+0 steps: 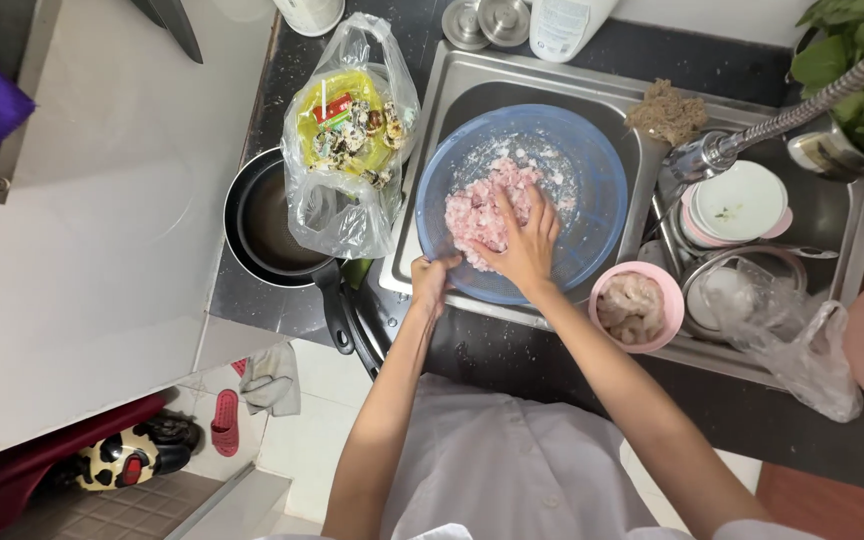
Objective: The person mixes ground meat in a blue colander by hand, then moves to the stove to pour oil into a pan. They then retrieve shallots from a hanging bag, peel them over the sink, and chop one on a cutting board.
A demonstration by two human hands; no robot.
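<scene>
A round blue plastic bowl [592,170] rests in the steel sink and holds a heap of pale pink chopped raw meat [482,205] dusted with white powder. My left hand [433,278] grips the bowl's near rim at the lower left. My right hand [525,240] lies palm down on the meat inside the bowl, fingers spread and pressed into it.
A clear plastic bag [347,140] of speckled quail eggshells sits over a black frying pan [262,225] on the dark counter. A small pink bowl [637,305] of raw pieces stands at the sink's front edge. Stacked dishes [737,205], a faucet [752,140] and crumpled plastic [797,345] lie right.
</scene>
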